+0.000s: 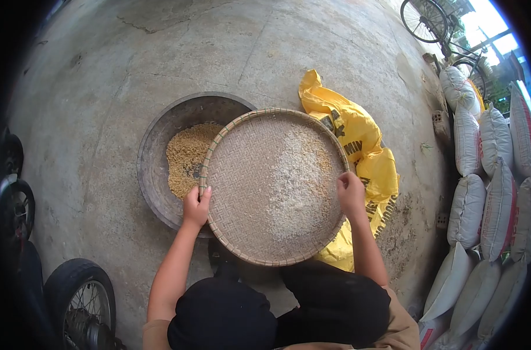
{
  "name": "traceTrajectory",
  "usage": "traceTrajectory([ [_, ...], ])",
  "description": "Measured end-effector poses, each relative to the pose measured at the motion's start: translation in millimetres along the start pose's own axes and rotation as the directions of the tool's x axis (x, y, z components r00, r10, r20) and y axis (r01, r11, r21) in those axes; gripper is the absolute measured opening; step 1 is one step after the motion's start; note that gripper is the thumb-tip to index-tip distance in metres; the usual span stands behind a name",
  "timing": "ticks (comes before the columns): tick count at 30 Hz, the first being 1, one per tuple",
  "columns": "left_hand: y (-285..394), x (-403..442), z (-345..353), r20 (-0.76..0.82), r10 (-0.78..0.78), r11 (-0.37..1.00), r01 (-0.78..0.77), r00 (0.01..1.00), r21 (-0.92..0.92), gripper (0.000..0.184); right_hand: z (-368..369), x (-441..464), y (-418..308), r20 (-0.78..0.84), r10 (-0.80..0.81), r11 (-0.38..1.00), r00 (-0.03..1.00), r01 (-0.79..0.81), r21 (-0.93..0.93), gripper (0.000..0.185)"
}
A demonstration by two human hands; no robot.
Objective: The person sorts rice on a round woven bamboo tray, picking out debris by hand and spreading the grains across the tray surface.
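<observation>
Above my knees I hold a round woven winnowing basket point(239, 186) with a bound rim. My left hand point(196, 207) is closed on its left rim, thumb on top. On the opposite side my right hand point(351, 195) has its fingers curled at the right rim; the fingertips are partly hidden. Whitish grains point(294, 186) are spread over the basket's right half, with yellowish unhusked grains point(325, 160) along their right edge. Partly beneath the basket, a dark wide basin point(152, 192) holds a heap of golden grain point(186, 151). The basket hides the basin's right side.
A crumpled yellow sack point(359, 125) lies on the concrete floor point(265, 58) under the basket's right side. Stacked full white sacks point(475, 210) line the right. A bicycle point(426, 20) stands at top right. Motorbike wheels point(81, 300) are at the left.
</observation>
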State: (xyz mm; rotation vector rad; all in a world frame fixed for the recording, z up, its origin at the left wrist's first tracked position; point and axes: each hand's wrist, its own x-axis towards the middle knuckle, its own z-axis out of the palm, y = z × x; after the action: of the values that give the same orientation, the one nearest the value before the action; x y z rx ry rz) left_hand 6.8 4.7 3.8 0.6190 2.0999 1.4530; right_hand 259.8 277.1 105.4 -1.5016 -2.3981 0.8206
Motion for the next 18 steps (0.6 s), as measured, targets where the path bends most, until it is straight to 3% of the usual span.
traceTrajectory([
  [2, -3.2, 0.1, 0.8, -0.008, 0.020, 1.000, -0.020, 1.000, -0.011, 0.030, -12.2, 8.5, 43.1, -0.300, -0.134, 0.978, 0.944, 0.077, -0.193, 0.020],
  [6, 1.1, 0.2, 2.0, -0.013, 0.022, 0.999, -0.022, 1.000, -0.030, 0.030, -17.7, 5.7, 46.4, -0.431, -0.245, 0.945, 0.869, 0.115, -0.305, 0.024],
  [8, 5.1, 0.0, 2.9, -0.013, 0.027, 0.998, -0.028, 1.000, -0.063, 0.030, -6.9, -6.4, 7.1, -0.056, -0.150, 0.988, 0.987, 0.146, -0.057, 0.024],
  [10, 7.5, -1.1, 1.7, 0.008, -0.022, 0.998, 0.023, 1.000, -0.058, 0.027, 14.1, -16.3, -17.8, 0.168, -0.177, 0.983, 0.970, 0.183, -0.021, 0.027],
  [13, 9.7, -1.2, 0.9, 0.006, -0.027, 0.999, 0.027, 1.000, -0.029, 0.026, 44.7, -27.9, -35.8, 0.230, -0.232, 0.968, 0.945, 0.247, -0.040, 0.028],
  [15, 8.8, -1.8, 1.3, 0.010, -0.022, 1.000, 0.022, 1.000, -0.022, 0.026, 50.6, -34.9, -48.3, 0.366, -0.120, 0.949, 0.923, 0.215, -0.229, 0.027],
  [18, 4.7, -0.8, 1.7, -0.004, 0.000, 1.000, 0.000, 1.000, -0.025, 0.027, 55.4, -31.6, -40.8, 0.410, -0.058, 0.956, 0.910, 0.169, -0.241, 0.024],
])
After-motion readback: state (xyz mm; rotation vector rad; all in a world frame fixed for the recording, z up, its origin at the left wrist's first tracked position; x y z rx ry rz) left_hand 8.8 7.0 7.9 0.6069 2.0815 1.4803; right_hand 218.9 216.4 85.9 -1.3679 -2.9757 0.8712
